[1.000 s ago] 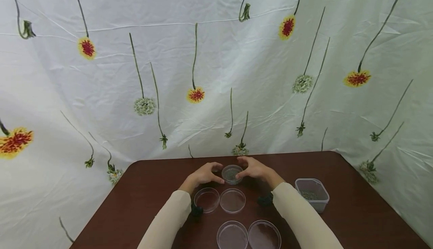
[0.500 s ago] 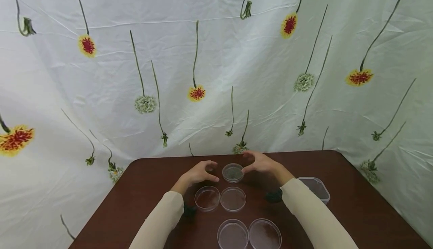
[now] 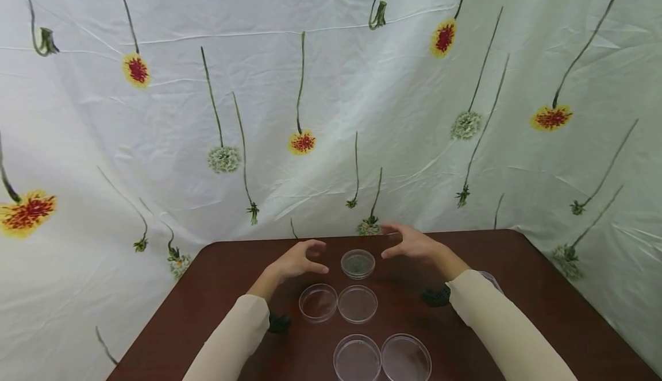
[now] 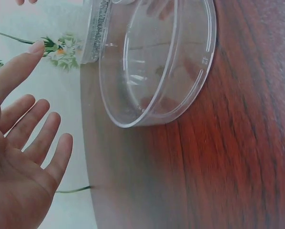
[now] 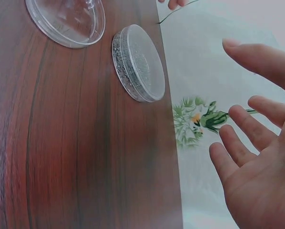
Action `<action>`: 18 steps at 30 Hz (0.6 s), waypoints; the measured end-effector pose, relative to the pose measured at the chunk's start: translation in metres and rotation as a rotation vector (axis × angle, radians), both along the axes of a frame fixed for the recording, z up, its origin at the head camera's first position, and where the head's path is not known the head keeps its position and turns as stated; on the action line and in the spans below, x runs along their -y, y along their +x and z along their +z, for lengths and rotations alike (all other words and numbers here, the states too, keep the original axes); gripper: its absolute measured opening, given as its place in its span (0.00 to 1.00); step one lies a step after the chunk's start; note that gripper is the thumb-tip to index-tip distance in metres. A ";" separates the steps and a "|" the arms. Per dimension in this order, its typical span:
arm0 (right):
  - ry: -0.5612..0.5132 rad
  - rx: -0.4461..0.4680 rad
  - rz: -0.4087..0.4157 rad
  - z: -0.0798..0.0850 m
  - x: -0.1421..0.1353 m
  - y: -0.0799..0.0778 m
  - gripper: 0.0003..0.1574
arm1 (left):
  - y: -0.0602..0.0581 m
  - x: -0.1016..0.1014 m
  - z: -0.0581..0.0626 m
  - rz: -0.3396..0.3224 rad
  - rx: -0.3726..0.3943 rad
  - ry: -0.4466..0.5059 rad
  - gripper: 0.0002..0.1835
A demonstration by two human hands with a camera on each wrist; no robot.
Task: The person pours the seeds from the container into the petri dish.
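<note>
A round petri dish (image 3: 358,264) with greyish grains inside stands on the table near its far edge; its lid is on, as the right wrist view shows. My left hand (image 3: 296,261) hovers to its left, apart from it, with fingers loosely bent and thumb extended. On the other side, my right hand (image 3: 418,247) is held off the dish with fingers spread. Neither hand holds anything. Nearer to me, two transparent dishes, a left one (image 3: 318,303) and a right one (image 3: 358,304), stand side by side.
Closer to the front are two more transparent dishes, one left (image 3: 357,359) and one right (image 3: 406,359). A plastic tub (image 3: 491,279) at the right is mostly hidden by my sleeve. Behind the dark red-brown table (image 3: 217,289) hangs a flowered white cloth (image 3: 258,185).
Both hands have drawn away from the grain-filled dish, the left to the left, the right to the right. The dish stays in place. My right sleeve now covers most of the tub.
</note>
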State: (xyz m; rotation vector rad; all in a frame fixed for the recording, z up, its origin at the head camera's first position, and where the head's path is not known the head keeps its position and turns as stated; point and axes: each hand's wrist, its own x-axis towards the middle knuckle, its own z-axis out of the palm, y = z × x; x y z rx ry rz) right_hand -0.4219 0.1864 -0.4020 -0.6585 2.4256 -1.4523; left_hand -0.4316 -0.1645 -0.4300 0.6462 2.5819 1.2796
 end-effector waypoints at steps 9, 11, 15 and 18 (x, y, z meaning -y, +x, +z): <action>-0.023 -0.017 0.016 0.015 -0.019 0.013 0.55 | 0.009 0.014 0.007 0.003 -0.022 0.024 0.39; -0.035 -0.020 0.015 0.017 -0.023 0.015 0.56 | 0.013 0.017 0.009 0.001 -0.032 0.029 0.39; -0.038 -0.035 0.007 0.019 -0.032 0.019 0.56 | 0.019 0.024 0.011 0.004 -0.039 0.030 0.39; -0.036 -0.048 0.009 0.020 -0.036 0.023 0.57 | 0.025 0.032 0.010 0.005 -0.047 0.030 0.39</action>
